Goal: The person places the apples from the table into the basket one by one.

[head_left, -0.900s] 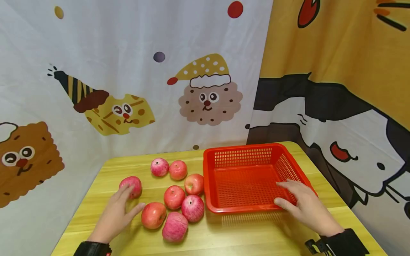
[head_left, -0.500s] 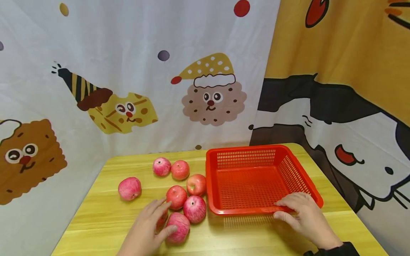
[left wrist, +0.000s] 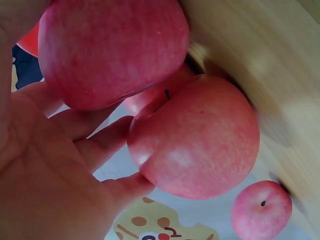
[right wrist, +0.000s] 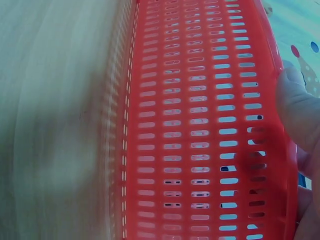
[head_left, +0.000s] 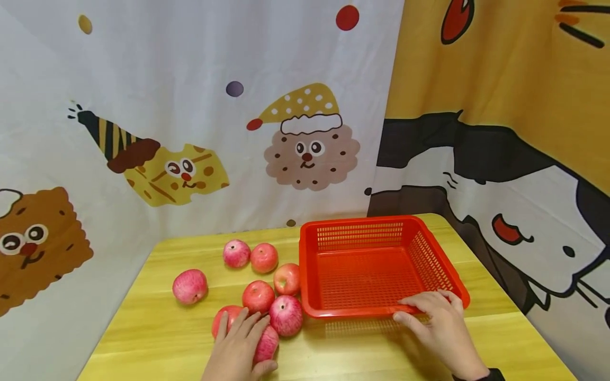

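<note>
My left hand [head_left: 240,346] lies over two apples at the near end of the group. In the left wrist view its spread fingers reach behind a dark pink apple [left wrist: 115,50] and touch a lighter red apple [left wrist: 200,140]. The thumb stretches along the dark pink apple's near side; whether it presses there I cannot tell. On the right, my right hand [head_left: 436,323] pinches the near rim of a red plastic basket [head_left: 352,312], thumb outside and fingers over the inner side. Slotted basket wall fills much of the right wrist view. No apple lies in the basket.
Left of the basket sit several more apples, among them a striped one [head_left: 286,316] and one touching or nearly touching the basket's side [head_left: 287,279]. A lone apple [head_left: 189,286] rests farther left. A cartoon curtain [head_left: 190,79] hangs behind the wooden table [head_left: 143,338].
My left hand has moved from beside the lone left apple, rightward and nearer, onto the two near apples. My right hand has come down onto the basket's near rim and taken hold of it.
</note>
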`<state>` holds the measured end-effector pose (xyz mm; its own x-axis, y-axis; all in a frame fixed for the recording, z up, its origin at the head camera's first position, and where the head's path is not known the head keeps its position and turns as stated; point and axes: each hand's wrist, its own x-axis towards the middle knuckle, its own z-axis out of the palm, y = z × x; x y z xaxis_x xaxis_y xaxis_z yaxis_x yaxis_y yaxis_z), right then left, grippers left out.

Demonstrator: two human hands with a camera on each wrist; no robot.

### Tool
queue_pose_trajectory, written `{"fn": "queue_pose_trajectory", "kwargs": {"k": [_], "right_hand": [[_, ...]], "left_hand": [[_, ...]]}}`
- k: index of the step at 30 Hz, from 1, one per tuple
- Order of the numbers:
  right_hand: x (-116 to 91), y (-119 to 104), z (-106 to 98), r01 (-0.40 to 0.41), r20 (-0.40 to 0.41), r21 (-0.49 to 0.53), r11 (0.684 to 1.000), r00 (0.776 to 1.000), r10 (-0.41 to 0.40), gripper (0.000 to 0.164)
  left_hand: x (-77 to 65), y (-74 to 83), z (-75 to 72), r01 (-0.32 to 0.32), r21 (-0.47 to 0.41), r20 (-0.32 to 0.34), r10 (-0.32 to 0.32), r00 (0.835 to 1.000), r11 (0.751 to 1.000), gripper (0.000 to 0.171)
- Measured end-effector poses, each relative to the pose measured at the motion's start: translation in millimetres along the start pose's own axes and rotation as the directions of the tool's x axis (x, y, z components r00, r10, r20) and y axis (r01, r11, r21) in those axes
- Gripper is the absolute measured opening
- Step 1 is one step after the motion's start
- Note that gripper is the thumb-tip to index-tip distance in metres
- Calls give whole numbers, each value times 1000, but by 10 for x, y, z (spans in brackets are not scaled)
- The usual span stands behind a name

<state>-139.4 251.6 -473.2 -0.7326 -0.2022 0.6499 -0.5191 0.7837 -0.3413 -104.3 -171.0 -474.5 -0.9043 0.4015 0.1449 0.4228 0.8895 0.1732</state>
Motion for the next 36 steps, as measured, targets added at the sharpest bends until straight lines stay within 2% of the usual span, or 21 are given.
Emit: {"fn": "queue_pose_trajectory", "kwargs": {"k": [5, 9, 15, 24, 27, 32, 36], "right_hand": [[8, -20, 19, 11, -13, -9, 1000, 1000, -11, 32], [9, -26, 31, 9, -14, -6, 1000, 1000, -9, 31], [5, -18, 52, 14, -19, -8, 1000, 1000, -14, 30], [-9, -16, 63, 6, -17, -16, 1000, 1000, -7, 28], [-20, -6, 72, 6, -17, -23, 1000, 1000, -6, 28], [-34, 19, 89, 7, -21, -28, 1000, 1000, -8, 29], [-36, 27, 92, 9, -23, -30, 1000, 1000, -9, 29]], "left_hand": [[6, 2, 27, 24, 32, -1, -24, 1000, 999, 90], [16, 3, 53, 19, 33, -20, -19, 1000, 999, 92], [27, -16, 113, 0, 38, -71, 3, 997, 999, 88], [68, -66, 153, -43, 68, -99, 50, 994, 997, 80], [83, -74, 175, -66, 72, -142, 75, 987, 995, 74], [109, -71, 223, -112, 73, -249, 127, 960, 991, 65], [111, -65, 235, -136, 39, -285, 141, 948, 990, 63]]}}
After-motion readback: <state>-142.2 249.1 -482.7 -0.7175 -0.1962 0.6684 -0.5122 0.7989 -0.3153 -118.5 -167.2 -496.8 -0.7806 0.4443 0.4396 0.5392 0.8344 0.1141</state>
